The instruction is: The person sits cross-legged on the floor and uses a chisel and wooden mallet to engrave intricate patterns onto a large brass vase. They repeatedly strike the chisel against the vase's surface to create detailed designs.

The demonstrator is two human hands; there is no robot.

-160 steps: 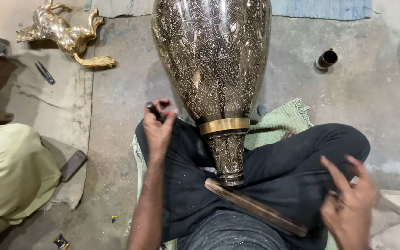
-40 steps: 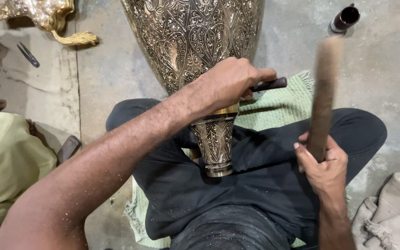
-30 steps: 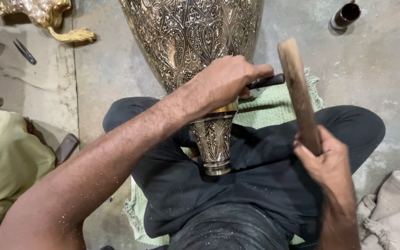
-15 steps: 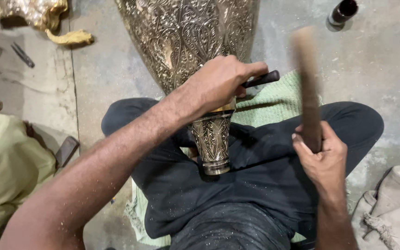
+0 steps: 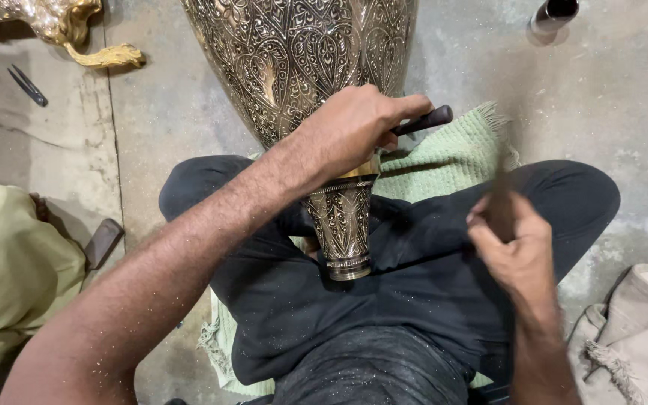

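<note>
Across the seated person's lap lay a large engraved brass vase (image 5: 301, 67), its narrow neck resting on the dark trousers and its wide body stretched over the concrete floor (image 5: 474, 52). Of the two hands, the left hand (image 5: 350, 131) was closed around a dark chisel (image 5: 423, 120), pressed against the vase near its gold band. The right hand (image 5: 511, 244) gripped a wooden stick, blurred almost beyond seeing. A green mat (image 5: 451, 154) lay beneath the legs. Near the vase's far left stood a golden figurine (image 5: 61, 26).
</note>
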